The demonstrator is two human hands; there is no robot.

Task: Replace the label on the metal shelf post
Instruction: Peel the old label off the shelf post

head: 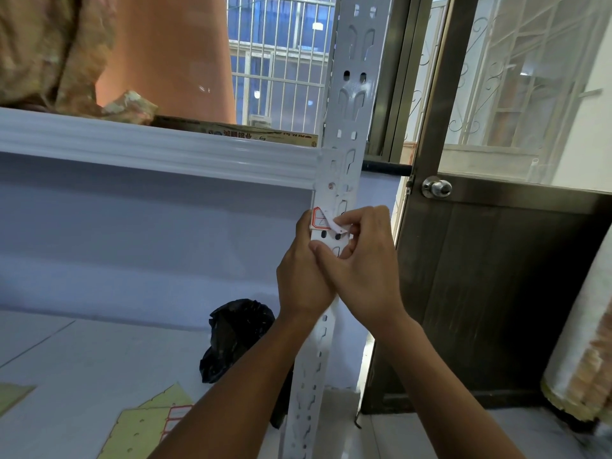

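Behind a barred window (pixel 278 61), the white metal shelf post (pixel 351 104) is carrying a red-bordered label (pixel 320 219) below the shelf beam. The right hand (pixel 361 260) fingers are pinching its half-peeled corner while the left hand (pixel 303 276) is gripping the post; pulling fast is likely to tear the paper, leaving residue.

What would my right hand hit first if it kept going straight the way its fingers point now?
Probably the white perforated metal shelf post. The right hand points up and left, its fingertips pinching the half-peeled red-bordered label against the post, with the left hand just behind. Depth is unclear.
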